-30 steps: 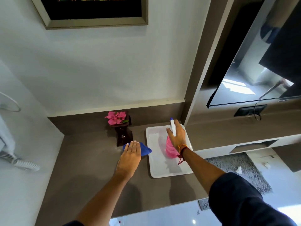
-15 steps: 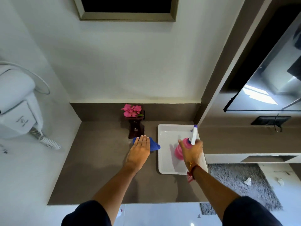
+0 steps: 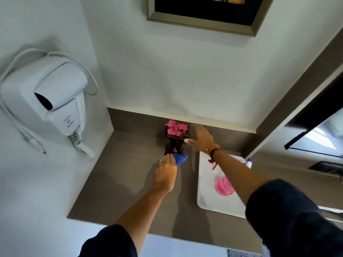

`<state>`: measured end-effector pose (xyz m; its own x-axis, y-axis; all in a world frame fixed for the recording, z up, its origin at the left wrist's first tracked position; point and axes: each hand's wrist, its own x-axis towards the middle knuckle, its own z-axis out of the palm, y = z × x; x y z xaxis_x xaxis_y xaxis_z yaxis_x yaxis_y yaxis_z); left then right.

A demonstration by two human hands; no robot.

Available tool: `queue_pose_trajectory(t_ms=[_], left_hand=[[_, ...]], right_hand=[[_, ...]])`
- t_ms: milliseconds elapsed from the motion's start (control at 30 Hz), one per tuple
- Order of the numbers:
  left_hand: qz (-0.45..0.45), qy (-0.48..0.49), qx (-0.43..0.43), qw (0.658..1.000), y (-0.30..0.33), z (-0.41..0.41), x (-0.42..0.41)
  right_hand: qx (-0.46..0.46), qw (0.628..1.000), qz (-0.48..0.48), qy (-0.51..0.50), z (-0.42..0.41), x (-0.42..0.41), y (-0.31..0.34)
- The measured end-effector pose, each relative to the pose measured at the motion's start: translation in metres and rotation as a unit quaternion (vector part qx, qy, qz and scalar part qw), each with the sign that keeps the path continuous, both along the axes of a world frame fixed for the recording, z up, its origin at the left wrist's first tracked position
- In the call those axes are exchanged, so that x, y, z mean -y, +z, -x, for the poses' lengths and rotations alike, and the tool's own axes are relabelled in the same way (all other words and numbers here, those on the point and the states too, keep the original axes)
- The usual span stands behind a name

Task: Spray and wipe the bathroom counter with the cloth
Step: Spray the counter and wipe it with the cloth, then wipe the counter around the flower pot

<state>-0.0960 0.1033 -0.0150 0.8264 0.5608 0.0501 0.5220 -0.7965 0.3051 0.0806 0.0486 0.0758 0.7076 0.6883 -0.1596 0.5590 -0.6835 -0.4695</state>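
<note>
Item one: the grey counter (image 3: 118, 179), set in a corner between two white walls. I see my left hand (image 3: 166, 171) lying flat, fingers together, palm down on the blue cloth (image 3: 180, 158), pressing it to the counter near the middle, just in front of the dark vase.

Item two: the dark wooden vase (image 3: 174, 145), upright near the counter's back edge, holding pink flowers (image 3: 176, 129) at its top. My right hand (image 3: 200, 138) is spread open, fingers apart, holding nothing, just beside the flowers on their right; I cannot tell whether the thumb touches the vase. A red and orange thread (image 3: 213, 150) circles that wrist.

Item three: the white tray (image 3: 206, 182), along the counter's right edge. It contains the pink spray bottle (image 3: 224, 185), partly hidden by my right forearm; its white and blue nozzle (image 3: 249, 162) shows past the arm at the tray's far right corner.

Item four: a white hair dryer (image 3: 53, 95) mounted on the left wall, coiled cord hanging below.

Item five: a framed picture (image 3: 202, 15) on the back wall.
</note>
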Motion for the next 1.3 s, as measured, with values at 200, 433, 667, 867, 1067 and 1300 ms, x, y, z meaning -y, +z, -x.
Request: queue_pose_trajectory(t_ms=[200, 433, 667, 867, 1067, 1300], left_hand=[[0.058, 0.023, 0.020, 0.998, -0.007, 0.010, -0.016], [0.029, -0.005, 0.031, 0.999, -0.018, 0.008, -0.033], [0.164, 0.131, 0.085, 0.974, -0.010, -0.030, -0.028], [0.385, 0.341, 0.212, 0.831, 0.007, -0.072, -0.023], [0.276, 0.250, 0.165, 0.913, -0.011, -0.105, 0.012], [0.109, 0.122, 0.024, 0.986, -0.046, -0.099, 0.026]], right_hand=[[0.069, 0.957, 0.245, 0.142, -0.040, -0.038, 0.001], [0.045, 0.974, 0.195, 0.105, -0.038, -0.046, -0.006], [0.042, 0.982, 0.177, 0.043, -0.041, -0.046, -0.016], [0.030, 0.989, 0.141, 0.039, -0.038, -0.047, -0.023], [0.015, 0.990, 0.133, 0.044, -0.036, -0.049, -0.025], [0.021, 0.988, 0.137, 0.067, -0.039, -0.050, -0.026]])
